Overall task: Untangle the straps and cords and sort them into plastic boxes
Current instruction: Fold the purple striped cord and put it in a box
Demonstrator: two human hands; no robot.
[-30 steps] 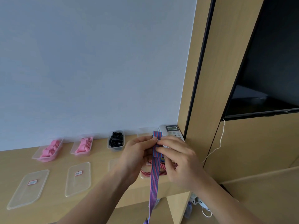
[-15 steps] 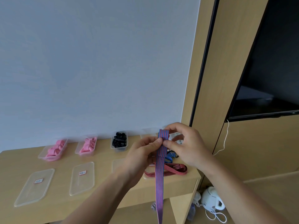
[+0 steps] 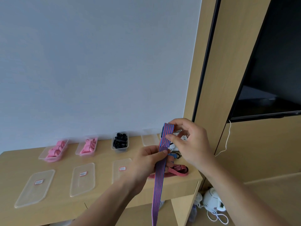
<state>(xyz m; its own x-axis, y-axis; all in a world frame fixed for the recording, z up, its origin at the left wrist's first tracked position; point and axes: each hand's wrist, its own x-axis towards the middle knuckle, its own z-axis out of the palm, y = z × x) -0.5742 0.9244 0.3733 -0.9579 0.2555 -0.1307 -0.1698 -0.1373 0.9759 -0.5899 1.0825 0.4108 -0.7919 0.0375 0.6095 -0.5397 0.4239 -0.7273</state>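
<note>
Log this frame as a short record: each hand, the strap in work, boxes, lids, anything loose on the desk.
left hand: grips the blue-and-red striped flat strap lower down
right hand: pinches its folded top end
strap: hangs past the wooden desk edge
filled: clear plastic box of pink rolls; second pink-roll box; clear box of black pieces
empty: clear empty box
lids: three clear red-labelled lids
loose: red striped strap on desk

Wooden desk point(image 3: 104, 160), four plastic boxes point(image 3: 149, 139) at back, three lids point(image 3: 82, 179), red strap point(image 3: 175, 171)
</note>
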